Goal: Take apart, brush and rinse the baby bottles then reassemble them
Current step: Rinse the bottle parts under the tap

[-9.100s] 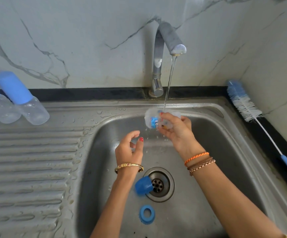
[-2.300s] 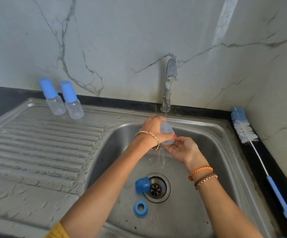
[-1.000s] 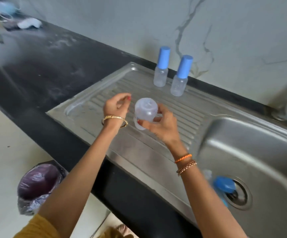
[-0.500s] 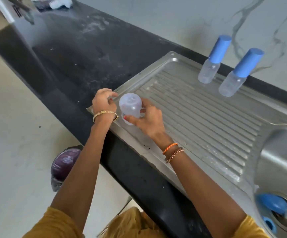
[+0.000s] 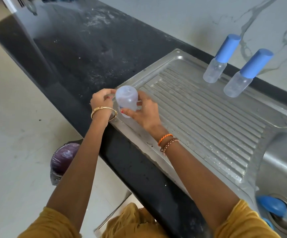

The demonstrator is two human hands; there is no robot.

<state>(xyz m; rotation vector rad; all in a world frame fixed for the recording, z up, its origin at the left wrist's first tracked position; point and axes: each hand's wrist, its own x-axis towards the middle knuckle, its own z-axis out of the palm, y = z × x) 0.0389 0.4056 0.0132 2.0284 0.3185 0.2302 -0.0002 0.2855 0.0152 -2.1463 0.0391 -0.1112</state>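
Note:
A clear bottle body (image 5: 126, 98), without cap or ring, is held upside down over the near left corner of the steel drainboard (image 5: 199, 117). My right hand (image 5: 143, 113) grips its lower part with thumb and fingers. My left hand (image 5: 101, 100) touches its left side with curled fingertips; whether it grips the bottle is unclear. Two assembled bottles with blue caps stand at the back of the drainboard, one (image 5: 221, 60) to the left of the other (image 5: 247, 73). A blue cap (image 5: 272, 206) lies by the drain in the sink basin, a blue ring (image 5: 269, 224) just below it.
Black countertop (image 5: 80, 48) stretches left of the drainboard, with marble wall behind. The sink basin (image 5: 283, 162) is at the right edge. A bin lined with a purple bag (image 5: 64, 160) stands on the floor below the counter edge.
The rinsed bottle body was carried from under the tap to the left end of the drainboard. Over the last half second it stays upside down there between both hands.

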